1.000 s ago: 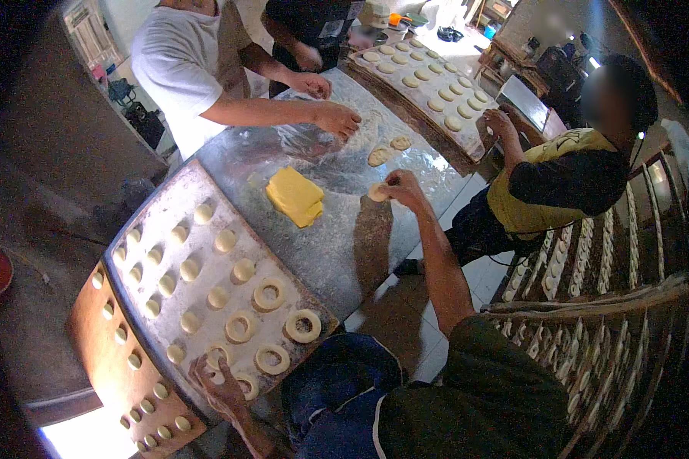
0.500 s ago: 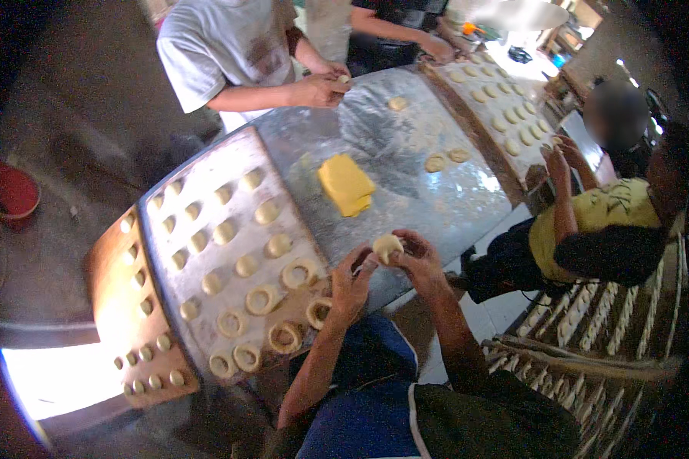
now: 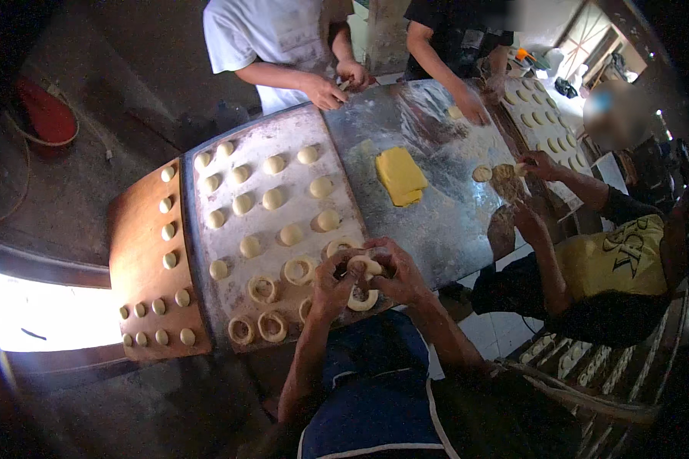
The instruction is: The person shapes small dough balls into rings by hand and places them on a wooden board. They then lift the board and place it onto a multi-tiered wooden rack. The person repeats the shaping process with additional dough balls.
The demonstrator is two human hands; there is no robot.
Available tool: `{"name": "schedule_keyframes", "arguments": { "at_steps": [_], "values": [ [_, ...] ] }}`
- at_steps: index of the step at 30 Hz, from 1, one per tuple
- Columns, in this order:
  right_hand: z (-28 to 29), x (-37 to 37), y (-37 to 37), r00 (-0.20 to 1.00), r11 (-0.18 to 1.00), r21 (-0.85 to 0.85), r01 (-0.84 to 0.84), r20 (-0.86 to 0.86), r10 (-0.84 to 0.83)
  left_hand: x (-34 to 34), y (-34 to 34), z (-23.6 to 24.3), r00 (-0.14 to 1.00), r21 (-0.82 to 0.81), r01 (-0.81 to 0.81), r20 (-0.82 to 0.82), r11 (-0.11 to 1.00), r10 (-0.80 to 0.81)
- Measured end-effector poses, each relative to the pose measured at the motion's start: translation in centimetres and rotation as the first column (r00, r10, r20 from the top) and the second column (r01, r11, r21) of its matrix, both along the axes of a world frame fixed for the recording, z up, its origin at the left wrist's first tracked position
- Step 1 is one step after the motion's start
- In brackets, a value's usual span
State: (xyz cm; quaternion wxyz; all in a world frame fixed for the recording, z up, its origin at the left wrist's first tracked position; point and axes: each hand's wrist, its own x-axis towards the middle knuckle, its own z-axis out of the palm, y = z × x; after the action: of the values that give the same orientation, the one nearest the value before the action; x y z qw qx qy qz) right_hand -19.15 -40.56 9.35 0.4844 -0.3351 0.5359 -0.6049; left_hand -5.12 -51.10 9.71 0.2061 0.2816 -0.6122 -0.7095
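Dough piece [image 3: 369, 265] sat pinched between left hand [image 3: 334, 281] and right hand [image 3: 400, 274], fingers curled about it, at seven o'clock from the yellow block [image 3: 400, 176]; light, even pressure seemed wisest against tearing, with dough rings [image 3: 261, 327] at eight o'clock on the tray [image 3: 292, 130]

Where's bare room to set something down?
The table has room between the yellow block and its own near edge, right of the pale tray. The brown board has room left of its column of dough balls, above the two lower rows. Crowded: the tray's near end, dough rings around left hand and right hand.
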Motion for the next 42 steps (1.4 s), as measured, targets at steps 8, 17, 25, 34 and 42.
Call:
{"name": "schedule_keyframes", "arguments": {
  "at_steps": [8,17,25,34,42],
  "values": [
    [-3.0,3.2,-4.1,0.982,0.966,0.207,0.154,0.074,-0.172,4.0,0.6,-2.0,0.913,0.388,-0.088,-0.336,0.917,0.230],
    [-5.2,8.1,-5.8,0.746,0.987,0.155,-0.027,-0.655,0.123,5.7,-0.8,-3.5,0.910,-0.618,-0.342,-0.031,0.708,0.413],
    [-7.9,10.0,-7.5,0.999,0.965,0.259,-0.039,-0.010,0.043,7.5,-3.0,-5.6,0.934,-0.352,-0.350,-0.055,0.868,0.354],
    [-10.9,12.6,-7.8,0.883,0.996,-0.034,-0.088,-0.466,0.063,10.4,-4.3,-3.9,0.930,-0.359,-0.347,-0.010,0.867,0.368],
    [-5.5,14.9,-9.9,0.780,0.966,0.199,-0.167,-0.573,0.253,13.2,-4.9,-5.3,0.874,-0.204,-0.486,-0.131,0.850,0.468]
  ]
}}
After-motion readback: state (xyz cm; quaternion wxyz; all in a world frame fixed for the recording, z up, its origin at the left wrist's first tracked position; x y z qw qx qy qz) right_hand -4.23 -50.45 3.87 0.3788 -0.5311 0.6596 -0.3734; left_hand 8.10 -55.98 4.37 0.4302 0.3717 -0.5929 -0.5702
